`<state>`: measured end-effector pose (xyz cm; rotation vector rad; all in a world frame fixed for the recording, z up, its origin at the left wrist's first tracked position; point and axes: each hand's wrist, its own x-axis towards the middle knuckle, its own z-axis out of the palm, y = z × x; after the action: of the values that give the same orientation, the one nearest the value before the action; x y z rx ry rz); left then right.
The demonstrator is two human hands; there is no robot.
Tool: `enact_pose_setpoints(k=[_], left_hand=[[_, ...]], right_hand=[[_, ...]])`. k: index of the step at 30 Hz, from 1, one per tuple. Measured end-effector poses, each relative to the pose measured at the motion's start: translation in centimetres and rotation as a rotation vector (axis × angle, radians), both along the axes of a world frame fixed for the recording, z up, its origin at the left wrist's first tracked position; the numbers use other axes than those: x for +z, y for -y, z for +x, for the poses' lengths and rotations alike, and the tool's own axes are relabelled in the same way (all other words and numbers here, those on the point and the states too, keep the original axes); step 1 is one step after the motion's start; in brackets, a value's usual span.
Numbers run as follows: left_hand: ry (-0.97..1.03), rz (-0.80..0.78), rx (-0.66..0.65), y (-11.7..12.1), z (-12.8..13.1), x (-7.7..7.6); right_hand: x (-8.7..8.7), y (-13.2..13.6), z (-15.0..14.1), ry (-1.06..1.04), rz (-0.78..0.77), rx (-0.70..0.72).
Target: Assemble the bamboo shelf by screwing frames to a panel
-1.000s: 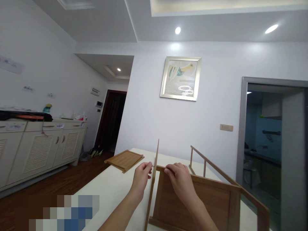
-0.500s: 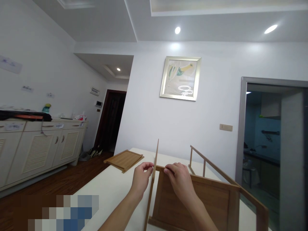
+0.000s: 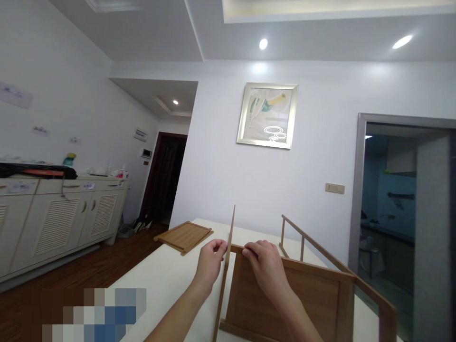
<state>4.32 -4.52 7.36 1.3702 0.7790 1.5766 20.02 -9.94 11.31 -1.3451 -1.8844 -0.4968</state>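
My left hand (image 3: 209, 262) is closed in a pinch against the outer face of a thin upright wooden side piece (image 3: 223, 284), seen almost edge-on. Whatever sits between those fingertips is too small to make out. Fingers and thumb of my right hand (image 3: 268, 266) grip the top edge of a brown wooden panel (image 3: 313, 299), near its left end. That panel stands upright on the table, its top rail meeting the side piece at the left. At its right end it joins an open wooden frame (image 3: 329, 254) with slim bars.
A second wooden panel (image 3: 188, 236) lies flat at the far left of the white table (image 3: 162, 280). Beyond the table is a white wall with a framed picture (image 3: 267, 115). A louvred cabinet (image 3: 64, 216) stands at left; a doorway (image 3: 388, 199) is at right.
My left fingertips have shifted slightly and curled a little more at the side piece. My right hand and the wooden parts stay where they were.
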Motion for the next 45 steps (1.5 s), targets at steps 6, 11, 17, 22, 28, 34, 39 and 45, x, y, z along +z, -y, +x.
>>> enact_pose_setpoints(k=[6,11,17,22,28,34,39,45], left_hand=[[0.029,0.032,0.040,-0.1,0.0,0.1],[0.110,-0.016,-0.002,0.6,0.2,0.0],[0.033,-0.024,-0.015,0.6,0.1,0.0],[-0.040,0.023,0.010,-0.2,-0.2,-0.2],[-0.081,0.095,0.067,-0.7,-0.4,-0.4],[-0.060,0.090,0.040,-0.5,-0.9,-0.8],[-0.114,0.012,-0.020,0.1,-2.1,-2.4],[-0.190,-0.096,-0.091,0.3,-2.7,-6.2]], right_hand=[[0.0,0.0,0.0,0.010,0.014,-0.006],[0.1,0.2,-0.1,0.027,0.017,-0.018],[0.0,0.2,-0.1,0.017,0.000,-0.013],[0.1,0.2,-0.1,0.026,0.010,-0.008],[-0.1,0.1,-0.1,0.053,0.018,-0.008],[-0.3,0.7,0.1,0.090,0.108,0.019],[-0.5,3.1,1.3,0.045,0.246,0.082],[-4.2,7.4,3.6,0.106,0.072,0.158]])
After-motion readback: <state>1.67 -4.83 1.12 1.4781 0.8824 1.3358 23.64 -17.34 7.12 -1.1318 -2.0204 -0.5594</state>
